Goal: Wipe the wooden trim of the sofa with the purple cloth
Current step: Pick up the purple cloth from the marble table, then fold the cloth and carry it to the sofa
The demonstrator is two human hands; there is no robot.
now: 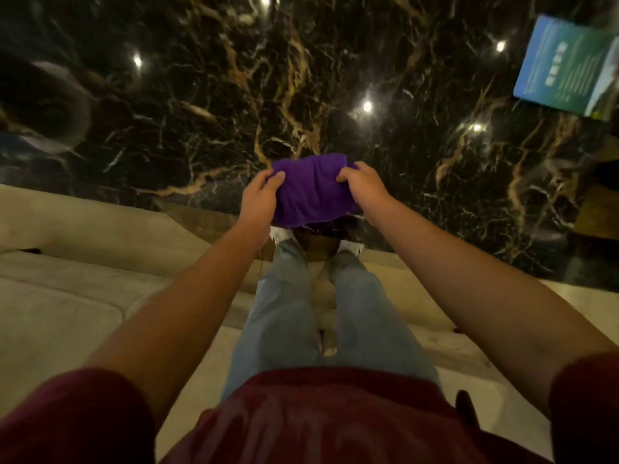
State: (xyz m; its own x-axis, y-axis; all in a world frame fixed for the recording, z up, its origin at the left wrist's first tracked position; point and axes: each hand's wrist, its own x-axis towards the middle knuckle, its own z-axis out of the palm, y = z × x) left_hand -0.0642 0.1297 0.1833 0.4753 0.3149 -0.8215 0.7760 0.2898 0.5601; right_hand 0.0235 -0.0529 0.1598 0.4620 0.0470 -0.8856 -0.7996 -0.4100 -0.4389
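I hold the purple cloth (310, 190) out in front of me with both arms stretched. My left hand (261, 195) grips its left edge and my right hand (363, 187) grips its right edge, so the cloth hangs bunched between them above my feet. A beige sofa (67, 272) lies below and to the left. A brownish strip (197, 219) runs along the sofa's far edge beside the floor; the blur keeps me from telling if it is wooden trim.
Glossy black marble floor (301, 78) with gold veins and light reflections fills the upper view. A blue-green sign (566, 65) stands at the upper right. My legs in light jeans and white shoes (281, 234) point forward over the cushion.
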